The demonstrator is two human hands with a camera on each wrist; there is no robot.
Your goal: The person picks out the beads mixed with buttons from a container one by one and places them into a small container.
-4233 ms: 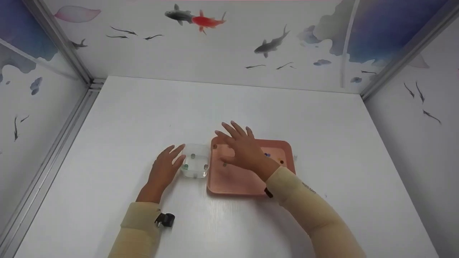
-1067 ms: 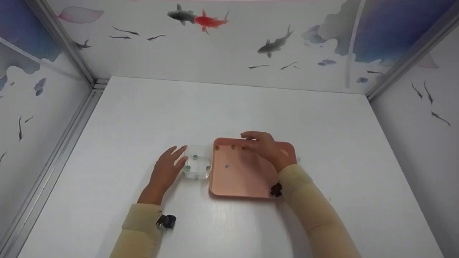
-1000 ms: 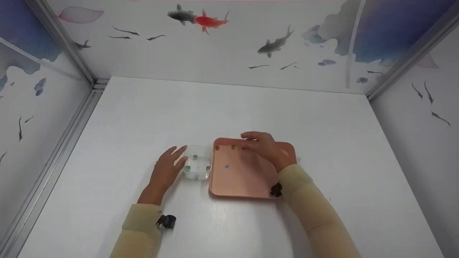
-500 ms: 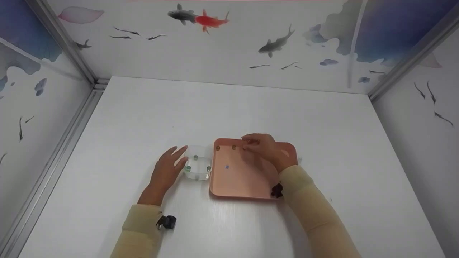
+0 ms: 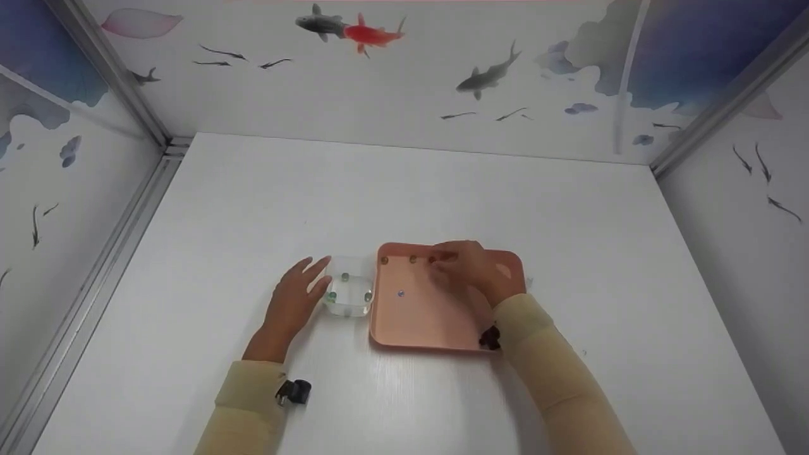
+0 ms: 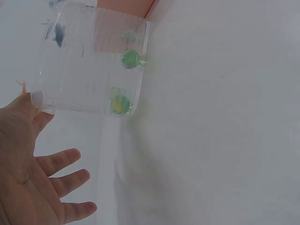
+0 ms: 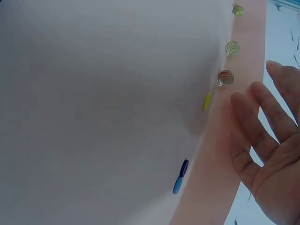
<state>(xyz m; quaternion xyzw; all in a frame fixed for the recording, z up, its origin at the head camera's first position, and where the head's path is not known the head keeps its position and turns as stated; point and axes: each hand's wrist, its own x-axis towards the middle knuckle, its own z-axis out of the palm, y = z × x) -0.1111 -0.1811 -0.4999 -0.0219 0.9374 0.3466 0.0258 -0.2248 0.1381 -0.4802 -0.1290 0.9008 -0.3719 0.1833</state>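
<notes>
My left hand point(image 5: 294, 297) stays beside a clear plastic box point(image 5: 347, 311), its thumb and index finger against the box's left side. Several greenish glass marbles lie in the box; the left wrist view shows a green marble point(image 6: 131, 59) and a yellow-green marble point(image 6: 120, 105) through the plastic. My right hand point(image 5: 471, 268) is over the far part of a pink tray point(image 5: 417, 325). Its fingers are near a reddish-brown marble point(image 7: 226, 78), apart from it in the right wrist view. Two yellowish marbles, one of them a striped marble point(image 7: 232, 48), line the same edge.
A small bluish marble point(image 5: 401, 293) lies mid-tray. By the tray's wall, the right wrist view has a yellow sliver point(image 7: 207, 101) and a blue piece point(image 7: 180, 176). The white table point(image 5: 404, 196) meets printed wall panels behind and at both sides.
Since the oldest frame, my right hand has moved right within the tray, uncovering marbles along its far edge. In the last half second its fingers have lowered beside the reddish-brown one. My left hand stays put.
</notes>
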